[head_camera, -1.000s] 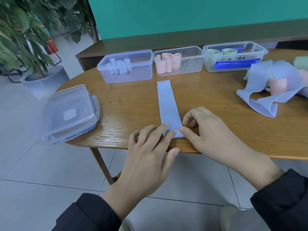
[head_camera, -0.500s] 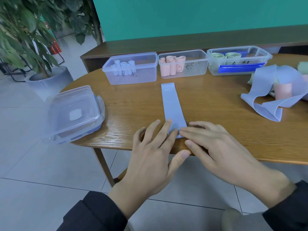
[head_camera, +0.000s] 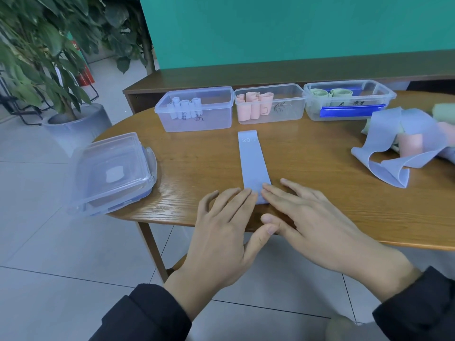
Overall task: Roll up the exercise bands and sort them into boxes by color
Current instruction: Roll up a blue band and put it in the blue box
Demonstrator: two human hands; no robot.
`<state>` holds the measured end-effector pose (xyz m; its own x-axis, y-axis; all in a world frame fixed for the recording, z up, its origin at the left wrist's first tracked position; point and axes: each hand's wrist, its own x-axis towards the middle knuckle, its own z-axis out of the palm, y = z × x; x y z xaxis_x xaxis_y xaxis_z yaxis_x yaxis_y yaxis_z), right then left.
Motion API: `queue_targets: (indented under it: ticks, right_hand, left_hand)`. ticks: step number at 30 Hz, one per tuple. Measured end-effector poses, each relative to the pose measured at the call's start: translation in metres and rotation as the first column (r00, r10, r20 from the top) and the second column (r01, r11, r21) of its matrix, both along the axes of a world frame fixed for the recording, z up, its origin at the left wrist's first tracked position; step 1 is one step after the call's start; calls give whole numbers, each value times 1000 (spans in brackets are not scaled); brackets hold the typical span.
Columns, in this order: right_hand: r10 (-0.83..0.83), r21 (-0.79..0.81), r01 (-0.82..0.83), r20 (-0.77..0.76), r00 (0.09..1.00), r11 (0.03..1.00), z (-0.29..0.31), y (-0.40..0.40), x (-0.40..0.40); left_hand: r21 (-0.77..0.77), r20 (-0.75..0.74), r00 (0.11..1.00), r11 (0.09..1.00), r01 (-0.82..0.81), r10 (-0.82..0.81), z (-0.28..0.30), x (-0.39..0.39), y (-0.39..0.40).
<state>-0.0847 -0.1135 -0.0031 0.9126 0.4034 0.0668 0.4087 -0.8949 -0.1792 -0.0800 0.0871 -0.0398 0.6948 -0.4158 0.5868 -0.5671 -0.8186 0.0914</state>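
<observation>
So far 3 boxes (head_camera: 269, 104) hold rolls; left hand (head_camera: 221, 225) and right hand (head_camera: 312, 217), fingers flat, press the unrolled blue band (head_camera: 252, 163); a pile (head_camera: 403, 143) waits

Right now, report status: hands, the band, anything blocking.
Left hand and right hand flat, fingers straight, pressing near end of blue band. Band lies flat toward the boxes, roll barely started. Blue box ahead, open. Path clear.
</observation>
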Motion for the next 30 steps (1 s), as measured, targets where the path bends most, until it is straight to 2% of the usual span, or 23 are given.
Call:
queue_targets:
  ticks: [8,12,17,20,25,30]
  right_hand:
    - [-7,32,6,30,1000,999,-6,0,10]
    - [11,138,-23,87,996,990,-12,-4,6]
    - [4,108,-7,33,999,994,-9,-2,9]
    - [-8,97,7,5,1000,995,-4,0,9]
    - [-12,74,17,-59,998,997,2,2,13]
    - [-11,42,14,-81,997,999,6,3,16]
  left_hand:
    - [83,-59,993,992,-95,100,1,4,-3]
    - [109,-89,987,987,-121,131,4,8,-3]
    - [116,-197,966,983,-146,167,8,13,-6]
    - [56,-223,962,987,-150,158,9,16,-6]
    - [-184,-144,983,973,-136,110,7,14,-3]
    - [-167,-135,984,976,-141,119,7,11,-6]
